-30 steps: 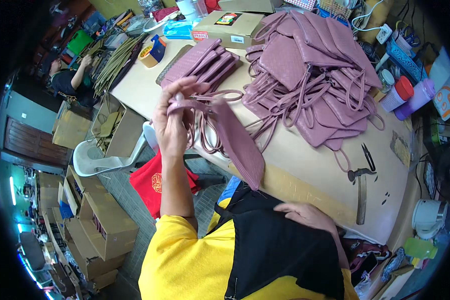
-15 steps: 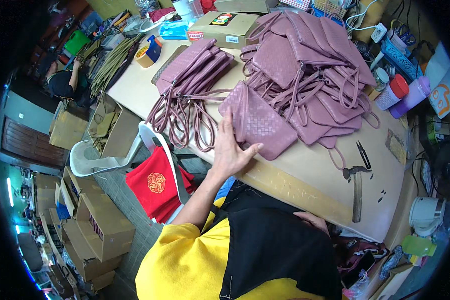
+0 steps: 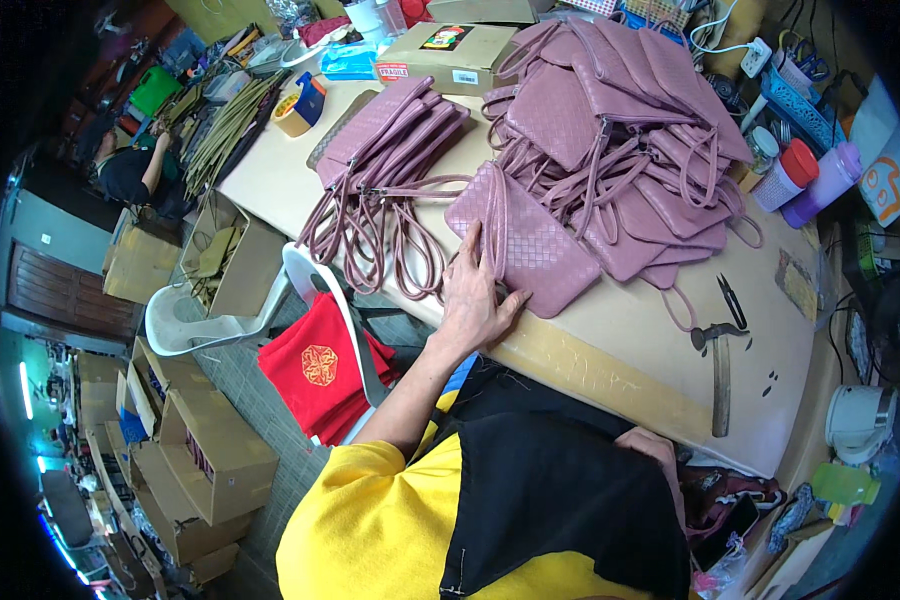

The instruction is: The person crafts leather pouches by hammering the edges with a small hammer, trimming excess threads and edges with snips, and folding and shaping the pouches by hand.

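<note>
My left hand (image 3: pixel 475 295) lies flat with fingers apart on the near end of a mauve woven pouch (image 3: pixel 532 243) on the table (image 3: pixel 610 355). To its left lies a neat stack of the same pouches (image 3: pixel 390 130) with long straps trailing toward the table edge. A big loose heap of pouches (image 3: pixel 625 130) fills the table's far right. My right hand (image 3: pixel 655 450) rests low near my lap below the table edge, against black cloth (image 3: pixel 560 500); its fingers are mostly hidden.
A hammer (image 3: pixel 720 365) and small snips (image 3: pixel 732 298) lie on the table's right. A cardboard box (image 3: pixel 460 55), a tape roll (image 3: pixel 295 110) and bottles (image 3: pixel 800 180) stand at the back. A white chair (image 3: pixel 220 320), red cloth (image 3: pixel 320 370) and cartons (image 3: pixel 210 450) are below left. Another person (image 3: pixel 135 175) sits far left.
A second ago my left hand held a pouch up by its strap; it has since laid the pouch on the table and now presses flat on it.
</note>
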Demonstrator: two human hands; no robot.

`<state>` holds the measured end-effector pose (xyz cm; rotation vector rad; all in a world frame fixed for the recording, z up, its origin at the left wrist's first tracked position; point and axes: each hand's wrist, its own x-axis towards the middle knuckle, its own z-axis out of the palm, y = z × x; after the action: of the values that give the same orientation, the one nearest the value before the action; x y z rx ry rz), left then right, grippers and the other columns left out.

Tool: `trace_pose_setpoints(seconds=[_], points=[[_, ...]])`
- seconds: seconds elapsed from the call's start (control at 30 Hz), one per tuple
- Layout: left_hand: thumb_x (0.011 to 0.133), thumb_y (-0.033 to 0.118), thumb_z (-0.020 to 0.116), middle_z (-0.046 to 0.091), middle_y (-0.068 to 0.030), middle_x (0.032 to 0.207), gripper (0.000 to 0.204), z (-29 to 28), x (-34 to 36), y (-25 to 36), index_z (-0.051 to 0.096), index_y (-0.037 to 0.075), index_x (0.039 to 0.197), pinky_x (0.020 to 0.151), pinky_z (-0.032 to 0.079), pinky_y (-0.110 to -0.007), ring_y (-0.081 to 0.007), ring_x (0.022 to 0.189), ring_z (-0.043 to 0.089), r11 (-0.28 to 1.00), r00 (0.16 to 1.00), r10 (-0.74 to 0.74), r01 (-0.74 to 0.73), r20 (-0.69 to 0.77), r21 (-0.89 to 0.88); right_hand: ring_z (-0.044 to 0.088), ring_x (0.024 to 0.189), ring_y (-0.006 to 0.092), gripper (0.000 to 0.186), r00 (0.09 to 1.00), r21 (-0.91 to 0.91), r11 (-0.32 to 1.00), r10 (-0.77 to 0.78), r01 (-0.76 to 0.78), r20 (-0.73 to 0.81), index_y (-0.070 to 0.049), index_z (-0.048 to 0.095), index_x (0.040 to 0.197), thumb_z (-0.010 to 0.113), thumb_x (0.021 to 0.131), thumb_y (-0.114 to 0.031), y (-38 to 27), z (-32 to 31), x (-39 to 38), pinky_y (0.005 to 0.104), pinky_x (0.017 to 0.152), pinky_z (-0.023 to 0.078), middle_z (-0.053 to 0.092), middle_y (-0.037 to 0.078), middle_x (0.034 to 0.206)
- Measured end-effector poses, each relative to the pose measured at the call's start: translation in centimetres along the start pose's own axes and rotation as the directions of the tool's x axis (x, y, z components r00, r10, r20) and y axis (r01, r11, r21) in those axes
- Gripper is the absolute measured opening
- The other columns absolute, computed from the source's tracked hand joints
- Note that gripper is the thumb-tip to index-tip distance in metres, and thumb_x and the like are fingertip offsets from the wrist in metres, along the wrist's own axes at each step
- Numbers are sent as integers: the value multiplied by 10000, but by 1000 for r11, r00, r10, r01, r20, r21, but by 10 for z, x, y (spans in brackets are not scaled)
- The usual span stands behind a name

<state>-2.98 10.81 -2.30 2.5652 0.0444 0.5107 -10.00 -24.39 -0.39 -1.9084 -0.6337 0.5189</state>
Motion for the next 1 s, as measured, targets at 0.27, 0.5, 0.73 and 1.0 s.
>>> trace_pose_setpoints(seconds=[0.27, 0.5, 0.73, 1.0], points=[[691, 332, 783, 271, -280, 1456, 882, 2, -2, -2, 365, 46, 1414, 994, 359, -546, -470, 1265, 395, 1000, 999, 25, -25, -42, 0, 630, 841, 263, 184, 997, -286, 957, 22, -41, -68, 36, 642, 854, 627, 738, -107, -27, -3, 0, 334, 728, 473, 622, 141, 894], [700, 332, 777, 261, -271, 1459, 875, 3, -6, -1, 360, 86, 1428, 998, 347, -553, -473, 1264, 387, 1000, 999, 8, -8, -37, 11, 627, 833, 257, 197, 999, -128, 991, 36, -36, -8, 34, 642, 870, 629, 750, -122, -43, -13, 3, 330, 722, 471, 622, 141, 903], [700, 334, 779, 261, -272, 1457, 884, -2, -5, -2, 349, 103, 1438, 1001, 340, -554, -468, 1277, 373, 1000, 1000, -25, 25, -9, -8, 624, 825, 252, 210, 998, 57, 997, 49, -51, 43, 32, 642, 886, 631, 761, -137, -48, -16, 3, 326, 717, 470, 622, 140, 913], [707, 347, 778, 284, -278, 1427, 886, -1, 1, -1, 342, 113, 1443, 987, 355, -553, -467, 1267, 389, 1000, 1000, 11, -11, 17, -7, 628, 835, 284, 323, 881, 268, 875, 292, -403, 373, 36, 605, 970, 581, 838, -258, 4, -26, -3, 333, 723, 479, 625, 172, 922]])
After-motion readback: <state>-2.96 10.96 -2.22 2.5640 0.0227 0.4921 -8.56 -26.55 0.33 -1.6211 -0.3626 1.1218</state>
